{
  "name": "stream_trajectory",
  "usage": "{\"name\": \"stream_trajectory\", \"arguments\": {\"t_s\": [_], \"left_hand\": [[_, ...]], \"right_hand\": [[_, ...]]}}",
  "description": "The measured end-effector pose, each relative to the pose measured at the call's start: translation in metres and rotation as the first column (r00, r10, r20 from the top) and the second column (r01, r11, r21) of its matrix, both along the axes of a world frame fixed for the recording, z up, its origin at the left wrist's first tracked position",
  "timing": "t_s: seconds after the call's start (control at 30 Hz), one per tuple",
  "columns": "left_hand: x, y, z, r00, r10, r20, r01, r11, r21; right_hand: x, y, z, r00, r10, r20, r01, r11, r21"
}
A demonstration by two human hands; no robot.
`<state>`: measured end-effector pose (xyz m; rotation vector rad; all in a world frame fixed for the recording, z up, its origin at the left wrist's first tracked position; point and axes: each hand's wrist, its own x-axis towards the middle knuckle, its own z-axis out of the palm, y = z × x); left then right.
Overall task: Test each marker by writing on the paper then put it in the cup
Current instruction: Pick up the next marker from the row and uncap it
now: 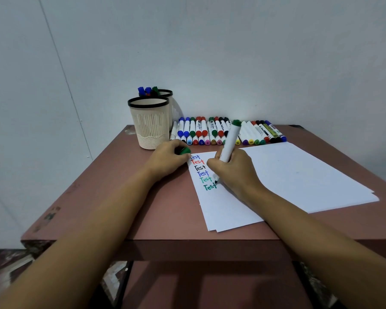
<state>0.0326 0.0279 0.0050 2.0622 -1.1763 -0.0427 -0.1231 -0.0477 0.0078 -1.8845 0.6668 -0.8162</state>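
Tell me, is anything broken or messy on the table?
Nothing spilled. The table has worn, chipped paint along its left edge. The top paper lies askew on its stack.

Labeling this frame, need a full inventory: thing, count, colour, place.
table: one, reddish-brown, against the wall
cups: two, cream with black rims, far left; rear one holds blue and green markers
marker row: many, mixed cap colours, far edge; count unclear
written sheet: white, centre, six "Test" lines
blank paper: white stack, right
green marker: one, white barrel, tip on sheet
green cap: one, in left hand
left hand: on sheet corner
right hand: holding the marker
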Motion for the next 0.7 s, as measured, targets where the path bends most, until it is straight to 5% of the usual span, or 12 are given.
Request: {"name": "stream_trajectory", "arguments": {"t_s": [0.23,0.43,0.7], "left_hand": [[-0.009,0.003,0.003,0.998,-0.033,0.059,0.044,0.981,-0.190],[-0.016,0.003,0.001,0.989,-0.110,0.103,0.127,0.975,-0.182],[-0.025,0.003,0.005,0.961,-0.201,0.191,0.234,0.957,-0.170]], "right_hand": [[0.001,-0.013,0.011,0.964,-0.019,0.267,-0.085,0.924,0.373],[0.002,-0.019,0.019,0.916,-0.057,0.396,-0.206,0.782,0.589],[0.005,-0.022,0.018,0.888,-0.020,0.460,-0.266,0.793,0.548]]}}
